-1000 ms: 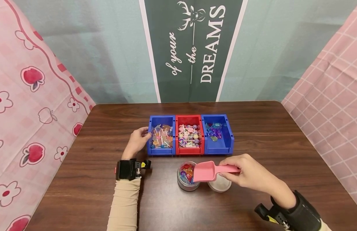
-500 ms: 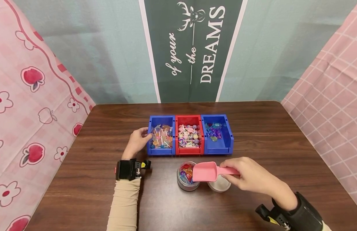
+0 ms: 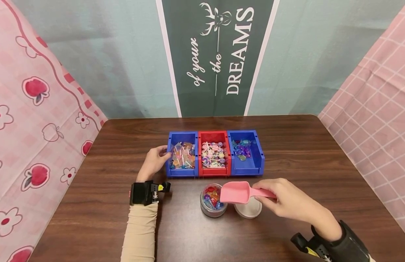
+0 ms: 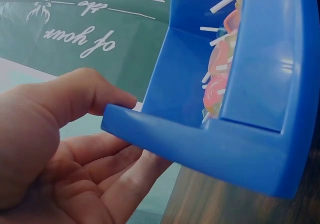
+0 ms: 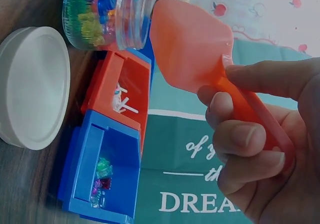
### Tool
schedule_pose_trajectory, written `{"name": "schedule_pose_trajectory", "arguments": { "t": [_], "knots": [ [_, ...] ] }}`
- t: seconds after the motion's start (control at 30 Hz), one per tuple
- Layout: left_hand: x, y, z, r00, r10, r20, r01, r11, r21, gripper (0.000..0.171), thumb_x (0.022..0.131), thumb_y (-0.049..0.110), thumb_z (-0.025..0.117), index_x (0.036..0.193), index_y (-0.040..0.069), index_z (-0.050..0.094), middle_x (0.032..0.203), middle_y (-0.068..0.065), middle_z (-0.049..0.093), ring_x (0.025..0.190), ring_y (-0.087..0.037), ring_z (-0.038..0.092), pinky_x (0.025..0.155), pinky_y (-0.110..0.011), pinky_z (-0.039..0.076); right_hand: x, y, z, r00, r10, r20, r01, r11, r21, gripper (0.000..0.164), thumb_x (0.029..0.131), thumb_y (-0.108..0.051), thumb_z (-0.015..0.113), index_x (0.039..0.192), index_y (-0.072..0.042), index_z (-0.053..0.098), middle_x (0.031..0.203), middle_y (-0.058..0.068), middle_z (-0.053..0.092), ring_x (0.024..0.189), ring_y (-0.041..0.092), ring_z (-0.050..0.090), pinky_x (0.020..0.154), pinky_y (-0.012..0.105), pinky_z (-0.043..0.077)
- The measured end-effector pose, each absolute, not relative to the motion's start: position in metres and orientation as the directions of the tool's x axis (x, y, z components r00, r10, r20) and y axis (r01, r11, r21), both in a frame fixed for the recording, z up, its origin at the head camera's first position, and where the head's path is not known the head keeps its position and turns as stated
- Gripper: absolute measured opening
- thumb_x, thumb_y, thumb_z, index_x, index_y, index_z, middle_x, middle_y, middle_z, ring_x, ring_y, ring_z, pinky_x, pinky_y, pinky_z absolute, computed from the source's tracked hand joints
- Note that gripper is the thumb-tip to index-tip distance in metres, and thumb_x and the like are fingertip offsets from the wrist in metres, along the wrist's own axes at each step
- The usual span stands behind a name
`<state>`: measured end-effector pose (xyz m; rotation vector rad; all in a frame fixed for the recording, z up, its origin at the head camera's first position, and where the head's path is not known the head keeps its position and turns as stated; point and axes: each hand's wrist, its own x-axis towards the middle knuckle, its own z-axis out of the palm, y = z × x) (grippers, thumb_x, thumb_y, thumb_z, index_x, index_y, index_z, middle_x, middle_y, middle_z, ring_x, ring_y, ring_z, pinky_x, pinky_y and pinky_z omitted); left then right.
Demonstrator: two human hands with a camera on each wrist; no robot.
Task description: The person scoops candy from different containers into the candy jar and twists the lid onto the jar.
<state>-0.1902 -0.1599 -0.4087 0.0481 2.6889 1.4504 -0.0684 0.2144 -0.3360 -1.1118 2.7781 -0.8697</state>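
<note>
My left hand [image 3: 154,161] holds the side wall of the left blue bin [image 3: 183,171], thumb at the top edge and fingers along the outside. Wrapped lollipops [image 4: 218,79] fill that bin's lower part. My right hand [image 3: 286,198] grips a pink scoop [image 3: 235,192] by its handle, thumb on top and fingers curled beneath. The scoop's blade hangs over the gap between an uncapped clear jar [image 3: 213,211] and a white lid [image 3: 249,209], and no candy shows on it. Colourful clear candies [image 5: 102,9] fill the jar up near its mouth.
A red bin [image 3: 215,171] with small lollipops joins the left blue bin. Beside it stands the right blue bin [image 3: 248,170], holding several purple, blue and green candies. The row sits on a dark wooden table [image 3: 297,153], with cloth-covered walls behind and at both sides.
The scoop and right hand have shifted slightly right, with the blade tipped a little, uncovering more of the jar's mouth. My left hand stays on the bin's wall.
</note>
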Motion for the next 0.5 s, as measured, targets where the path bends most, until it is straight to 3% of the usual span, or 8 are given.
{"name": "schedule_pose_trajectory", "arguments": {
  "t": [0.27, 0.5],
  "knots": [
    [-0.1876, -0.162, -0.4056, -0.995, 0.068, -0.069, -0.022, 0.542, 0.84, 0.042, 0.092, 0.008, 0.053, 0.128, -0.012, 0.049, 0.119, -0.031, 0.06, 0.105, -0.035, 0.058, 0.091, -0.051, 0.051, -0.0677, 0.2181, -0.3368, -0.776, -0.579, 0.251, -0.616, 0.61, -0.498, 0.016, 0.076, -0.005, 0.072, 0.092, -0.008, 0.069, 0.066, -0.009, 0.055, 0.052, -0.005, 0.037, 0.041, 0.013, 0.037],
    [-0.1858, -0.1674, -0.4055, -0.994, 0.083, -0.067, -0.011, 0.547, 0.837, 0.042, 0.091, 0.006, 0.054, 0.128, -0.014, 0.049, 0.117, -0.032, 0.06, 0.103, -0.035, 0.058, 0.09, -0.051, 0.051, -0.071, 0.2167, -0.3395, -0.875, -0.383, 0.297, -0.479, 0.773, -0.416, 0.014, 0.072, -0.004, 0.074, 0.085, -0.002, 0.069, 0.056, -0.007, 0.046, 0.048, -0.001, 0.032, 0.039, 0.017, 0.03]
  ]
}}
